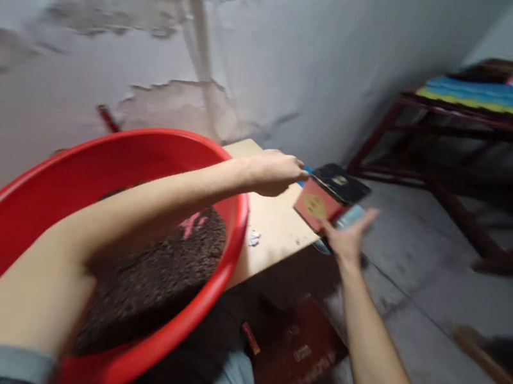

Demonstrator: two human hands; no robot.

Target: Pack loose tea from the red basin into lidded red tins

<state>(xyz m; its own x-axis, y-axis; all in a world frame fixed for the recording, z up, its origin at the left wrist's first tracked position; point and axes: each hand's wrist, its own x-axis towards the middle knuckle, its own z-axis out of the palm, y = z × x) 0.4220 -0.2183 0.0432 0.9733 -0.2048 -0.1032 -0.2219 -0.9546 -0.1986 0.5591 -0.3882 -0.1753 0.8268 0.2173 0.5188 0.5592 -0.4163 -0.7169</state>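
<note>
My left hand (279, 173) reaches across the red tub with its fingers curled in. Its fingertips end at the left corner of a red box (315, 204) that has a black top and a gold emblem; what they hold, if anything, is hidden. My right hand (349, 236) is at the box's lower right, thumb against the front face and a finger stretched outward. The box looks tilted over the end of a pale board (276, 221). Light blue, glassy-looking material (350, 216) shows between the box and my right hand, too blurred to name.
A large red tub (234, 247) holds dark granular material (159, 280) with a pink patch in it. A crumpled white scrap (254, 238) lies on the board. Below is a dark red box (293, 360) with lettering. A dark red rack (433, 181) stands at right by the peeling wall.
</note>
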